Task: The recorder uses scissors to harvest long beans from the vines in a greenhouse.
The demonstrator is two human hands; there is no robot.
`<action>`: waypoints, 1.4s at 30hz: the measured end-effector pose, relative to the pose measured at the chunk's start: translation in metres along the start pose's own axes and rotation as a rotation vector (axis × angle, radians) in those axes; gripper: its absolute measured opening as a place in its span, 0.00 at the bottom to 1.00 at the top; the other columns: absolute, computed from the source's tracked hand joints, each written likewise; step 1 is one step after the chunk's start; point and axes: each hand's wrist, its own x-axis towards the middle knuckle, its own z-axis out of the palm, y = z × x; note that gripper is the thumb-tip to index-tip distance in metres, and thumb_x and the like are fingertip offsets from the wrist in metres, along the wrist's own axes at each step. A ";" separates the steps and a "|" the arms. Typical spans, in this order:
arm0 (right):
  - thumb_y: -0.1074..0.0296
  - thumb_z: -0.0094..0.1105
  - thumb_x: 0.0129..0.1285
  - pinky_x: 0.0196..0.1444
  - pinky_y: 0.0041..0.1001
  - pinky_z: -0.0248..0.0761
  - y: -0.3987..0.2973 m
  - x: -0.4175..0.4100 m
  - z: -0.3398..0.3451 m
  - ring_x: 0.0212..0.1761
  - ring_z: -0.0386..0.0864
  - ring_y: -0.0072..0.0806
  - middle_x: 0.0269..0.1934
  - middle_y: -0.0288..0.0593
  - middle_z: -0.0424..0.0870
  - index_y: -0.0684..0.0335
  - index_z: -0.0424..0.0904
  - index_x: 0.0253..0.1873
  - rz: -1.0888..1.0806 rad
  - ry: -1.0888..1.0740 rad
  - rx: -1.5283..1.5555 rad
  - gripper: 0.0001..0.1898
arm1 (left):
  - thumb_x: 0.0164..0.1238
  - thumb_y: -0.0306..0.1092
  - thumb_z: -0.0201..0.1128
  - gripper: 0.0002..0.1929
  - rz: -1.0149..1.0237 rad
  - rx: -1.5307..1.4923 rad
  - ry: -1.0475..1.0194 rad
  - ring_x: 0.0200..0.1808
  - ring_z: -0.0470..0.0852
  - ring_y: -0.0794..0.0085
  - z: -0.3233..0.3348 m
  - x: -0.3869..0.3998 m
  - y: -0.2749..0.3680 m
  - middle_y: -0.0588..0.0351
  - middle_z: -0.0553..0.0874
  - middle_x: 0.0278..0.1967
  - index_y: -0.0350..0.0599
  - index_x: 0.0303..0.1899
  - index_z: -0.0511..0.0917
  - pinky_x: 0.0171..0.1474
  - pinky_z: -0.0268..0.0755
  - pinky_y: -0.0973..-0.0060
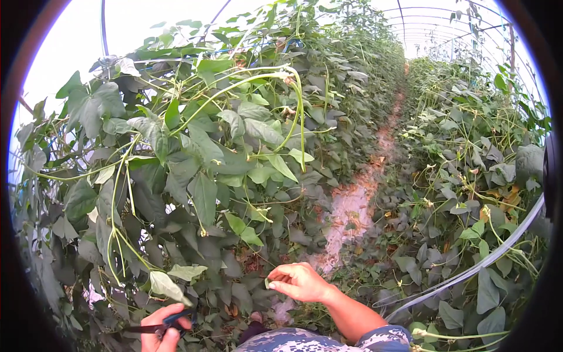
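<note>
In my left hand point(163, 329) at the lower left are small pruning snips point(163, 326) with dark blades and a blue-edged handle. A pale green leaf point(169, 288) on a drooping vine stem reaches down to that hand's fingers. My right hand point(297, 281) is raised in front of my body, thumb and fingers pinching a small green leaf piece point(267, 283). Its far side is hidden by the fingers. Above both hands, climbing bean vines point(202, 193) form a dense wall. Long slender bean pods point(301, 119) hang from an arching stem there.
A narrow path point(352, 207) with pale sheeting and dry leaves runs away between two plant rows. The right-hand row point(444, 176) spreads close beside it. A clear hose-like strand point(479, 273) curves along the right. Greenhouse hoops point(440, 17) arch overhead.
</note>
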 end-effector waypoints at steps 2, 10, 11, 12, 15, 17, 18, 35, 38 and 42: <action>0.65 0.65 0.68 0.42 0.30 0.80 -0.009 -0.012 0.015 0.38 0.88 0.31 0.37 0.47 0.88 0.67 0.83 0.49 -0.073 -0.031 -0.021 0.12 | 0.74 0.39 0.58 0.23 0.081 -0.142 0.018 0.43 0.81 0.71 0.046 0.020 -0.032 0.52 0.85 0.40 0.30 0.62 0.73 0.51 0.72 0.72; 0.70 0.61 0.69 0.37 0.38 0.73 -0.016 -0.033 0.065 0.29 0.79 0.43 0.28 0.51 0.81 0.66 0.80 0.41 -0.244 0.258 -0.458 0.06 | 0.82 0.44 0.51 0.23 0.046 -0.035 -0.189 0.56 0.82 0.62 0.148 0.073 -0.105 0.47 0.80 0.53 0.38 0.66 0.72 0.61 0.72 0.67; 0.70 0.58 0.67 0.47 0.43 0.74 -0.013 -0.036 0.062 0.43 0.82 0.55 0.40 0.57 0.85 0.65 0.83 0.49 -0.027 0.198 -0.498 0.10 | 0.82 0.45 0.51 0.23 0.068 -0.040 -0.246 0.57 0.81 0.61 0.156 0.078 -0.110 0.46 0.79 0.54 0.39 0.66 0.72 0.61 0.71 0.67; 0.71 0.58 0.67 0.46 0.43 0.74 -0.009 -0.038 0.062 0.43 0.81 0.55 0.41 0.57 0.85 0.65 0.83 0.48 -0.053 0.307 -0.510 0.09 | 0.82 0.46 0.50 0.23 0.042 -0.039 -0.249 0.57 0.81 0.60 0.161 0.080 -0.116 0.46 0.79 0.54 0.39 0.66 0.72 0.61 0.72 0.66; 0.73 0.58 0.67 0.47 0.44 0.74 -0.001 -0.044 0.055 0.45 0.79 0.56 0.42 0.57 0.82 0.65 0.82 0.48 0.014 0.468 -0.740 0.08 | 0.81 0.47 0.49 0.24 0.004 -0.099 -0.198 0.55 0.79 0.54 0.167 0.085 -0.136 0.44 0.79 0.51 0.40 0.67 0.72 0.60 0.70 0.63; 0.72 0.62 0.63 0.49 0.45 0.74 0.003 -0.041 0.050 0.45 0.79 0.56 0.41 0.56 0.82 0.67 0.82 0.48 0.092 0.439 -0.851 0.10 | 0.81 0.47 0.49 0.24 -0.048 -0.061 -0.232 0.58 0.78 0.54 0.162 0.085 -0.150 0.43 0.79 0.53 0.41 0.67 0.71 0.63 0.67 0.61; 0.72 0.62 0.63 0.49 0.44 0.74 0.005 -0.037 0.052 0.46 0.80 0.54 0.41 0.55 0.83 0.67 0.82 0.49 0.042 0.448 -0.810 0.11 | 0.81 0.47 0.49 0.24 -0.049 -0.059 -0.232 0.58 0.78 0.54 0.158 0.085 -0.156 0.43 0.79 0.53 0.41 0.67 0.71 0.63 0.67 0.61; 0.68 0.64 0.57 0.40 0.49 0.73 0.040 0.011 0.112 0.38 0.80 0.55 0.33 0.53 0.83 0.64 0.76 0.44 0.152 0.353 -0.392 0.12 | 0.74 0.43 0.59 0.27 0.096 -0.144 -0.434 0.74 0.63 0.49 0.132 0.123 -0.175 0.38 0.65 0.70 0.33 0.66 0.70 0.75 0.54 0.58; 0.67 0.63 0.58 0.40 0.48 0.74 0.061 -0.009 0.106 0.35 0.82 0.57 0.30 0.55 0.83 0.66 0.76 0.44 0.496 0.457 -0.186 0.12 | 0.73 0.39 0.62 0.28 -0.146 -0.240 -0.603 0.69 0.70 0.55 0.131 0.129 -0.200 0.44 0.66 0.70 0.33 0.67 0.70 0.68 0.66 0.61; 0.67 0.63 0.61 0.39 0.46 0.74 0.084 -0.036 0.115 0.33 0.83 0.54 0.30 0.53 0.83 0.67 0.74 0.45 0.826 0.863 -0.303 0.12 | 0.71 0.34 0.65 0.24 -0.364 -0.258 -0.722 0.58 0.80 0.63 0.121 0.133 -0.245 0.49 0.70 0.67 0.32 0.64 0.73 0.57 0.76 0.68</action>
